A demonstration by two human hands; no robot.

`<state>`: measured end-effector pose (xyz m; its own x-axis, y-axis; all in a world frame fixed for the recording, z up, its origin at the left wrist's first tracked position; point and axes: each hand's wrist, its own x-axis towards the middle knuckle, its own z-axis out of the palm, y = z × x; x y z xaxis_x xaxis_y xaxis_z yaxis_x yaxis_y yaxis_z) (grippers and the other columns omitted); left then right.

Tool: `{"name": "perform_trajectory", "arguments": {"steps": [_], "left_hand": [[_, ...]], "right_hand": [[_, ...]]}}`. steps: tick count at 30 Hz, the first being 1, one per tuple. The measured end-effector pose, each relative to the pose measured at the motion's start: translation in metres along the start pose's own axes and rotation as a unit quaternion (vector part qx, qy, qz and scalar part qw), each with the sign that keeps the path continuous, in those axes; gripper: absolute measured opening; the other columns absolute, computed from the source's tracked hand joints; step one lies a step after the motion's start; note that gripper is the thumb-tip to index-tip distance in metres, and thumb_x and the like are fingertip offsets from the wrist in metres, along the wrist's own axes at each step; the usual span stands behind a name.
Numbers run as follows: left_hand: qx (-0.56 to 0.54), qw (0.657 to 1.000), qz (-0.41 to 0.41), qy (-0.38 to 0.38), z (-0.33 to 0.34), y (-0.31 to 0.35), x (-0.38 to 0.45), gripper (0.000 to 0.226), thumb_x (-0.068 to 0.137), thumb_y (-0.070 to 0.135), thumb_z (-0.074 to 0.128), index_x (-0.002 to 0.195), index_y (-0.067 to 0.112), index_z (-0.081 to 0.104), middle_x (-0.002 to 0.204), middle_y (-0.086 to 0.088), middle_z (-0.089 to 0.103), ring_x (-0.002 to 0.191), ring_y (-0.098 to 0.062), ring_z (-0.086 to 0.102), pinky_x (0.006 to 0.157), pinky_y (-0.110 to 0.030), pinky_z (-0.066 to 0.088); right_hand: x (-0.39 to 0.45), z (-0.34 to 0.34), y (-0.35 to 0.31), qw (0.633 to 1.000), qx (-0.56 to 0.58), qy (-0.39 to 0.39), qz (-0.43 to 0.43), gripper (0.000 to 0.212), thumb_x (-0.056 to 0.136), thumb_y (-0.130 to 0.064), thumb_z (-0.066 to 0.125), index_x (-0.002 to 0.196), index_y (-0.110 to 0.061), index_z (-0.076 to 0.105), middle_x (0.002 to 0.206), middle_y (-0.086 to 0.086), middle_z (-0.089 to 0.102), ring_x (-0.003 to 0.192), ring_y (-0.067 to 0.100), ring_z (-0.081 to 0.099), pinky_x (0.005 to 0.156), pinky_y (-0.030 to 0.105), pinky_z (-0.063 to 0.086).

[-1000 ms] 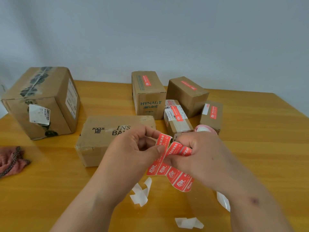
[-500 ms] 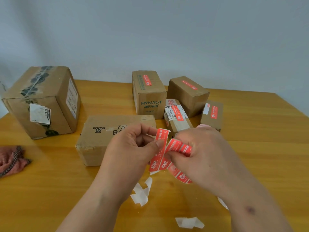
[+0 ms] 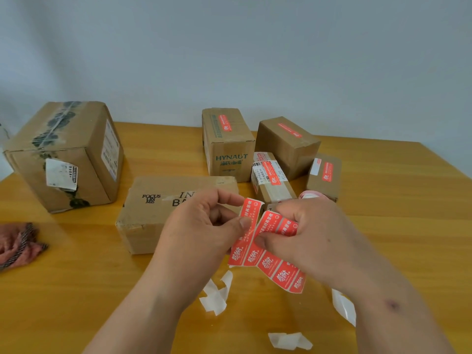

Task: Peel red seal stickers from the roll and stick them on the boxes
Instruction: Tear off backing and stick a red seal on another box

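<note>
Head view: four small brown cardboard boxes [image 3: 286, 146] already wear seals, two bigger ones don't, while left hand [image 3: 204, 231] pinches a red seal sticker [image 3: 249, 226] off the strip gripped by right hand [image 3: 314, 238] above the counter [image 3: 76, 290].

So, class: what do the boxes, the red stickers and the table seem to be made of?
Flat box: brown corrugated cardboard by its look, matt, with creased edges and tape.
Red stickers: probably coated paper with a slight sheen; the strip curls and bends where the left hand and right hand hold it.
Table: wood or wood-look laminate, glossy, with visible grain.
</note>
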<state>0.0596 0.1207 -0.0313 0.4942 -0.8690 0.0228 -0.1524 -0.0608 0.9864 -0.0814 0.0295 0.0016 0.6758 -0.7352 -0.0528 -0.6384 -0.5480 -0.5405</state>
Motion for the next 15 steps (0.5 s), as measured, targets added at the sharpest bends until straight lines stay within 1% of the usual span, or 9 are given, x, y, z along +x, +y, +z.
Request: {"name": "perform_trajectory", "arguments": {"steps": [3, 7, 12, 15], "left_hand": [[-0.014, 1.0, 0.004, 0.022, 0.0037, -0.0001, 0.0028, 0.014, 0.084, 0.021, 0.071, 0.096, 0.024, 0.065, 0.073, -0.005, 0.074, 0.07, -0.022, 0.073, 0.071, -0.045, 0.06], [-0.034, 0.999, -0.001, 0.038, 0.0046, -0.0024, 0.0036, 0.013, 0.085, 0.019, 0.07, 0.097, 0.021, 0.065, 0.073, -0.006, 0.073, 0.07, -0.024, 0.073, 0.072, -0.047, 0.06], [-0.051, 0.998, -0.009, 0.048, 0.0056, -0.0025, 0.0039, 0.014, 0.085, 0.018, 0.07, 0.098, 0.019, 0.065, 0.073, -0.007, 0.073, 0.068, -0.023, 0.073, 0.069, -0.045, 0.06], [-0.057, 0.997, -0.013, 0.059, 0.0049, -0.0039, 0.0039, 0.013, 0.085, 0.017, 0.069, 0.098, 0.019, 0.065, 0.072, -0.007, 0.073, 0.066, -0.022, 0.072, 0.065, -0.041, 0.059]], "right_hand": [[0.0003, 0.0008, -0.0026, 0.998, -0.049, 0.027, -0.022, 0.025, 0.083, -0.053, 0.061, 0.085, -0.029, 0.065, 0.082, -0.01, 0.065, 0.077, 0.007, 0.064, 0.072, 0.027, 0.057], [0.0008, 0.0015, -0.0043, 0.99, -0.108, 0.072, -0.058, 0.032, 0.085, -0.054, 0.057, 0.072, -0.025, 0.061, 0.074, -0.007, 0.062, 0.073, 0.008, 0.059, 0.068, 0.029, 0.055], [-0.0015, 0.0002, -0.0067, 0.986, -0.125, 0.084, -0.07, 0.035, 0.086, -0.055, 0.054, 0.07, -0.026, 0.06, 0.07, -0.007, 0.06, 0.068, 0.008, 0.058, 0.063, 0.025, 0.052], [-0.0036, 0.0, -0.0073, 0.987, -0.115, 0.088, -0.07, 0.034, 0.085, -0.057, 0.056, 0.073, -0.025, 0.061, 0.072, -0.008, 0.06, 0.07, 0.007, 0.059, 0.064, 0.025, 0.053]]}}
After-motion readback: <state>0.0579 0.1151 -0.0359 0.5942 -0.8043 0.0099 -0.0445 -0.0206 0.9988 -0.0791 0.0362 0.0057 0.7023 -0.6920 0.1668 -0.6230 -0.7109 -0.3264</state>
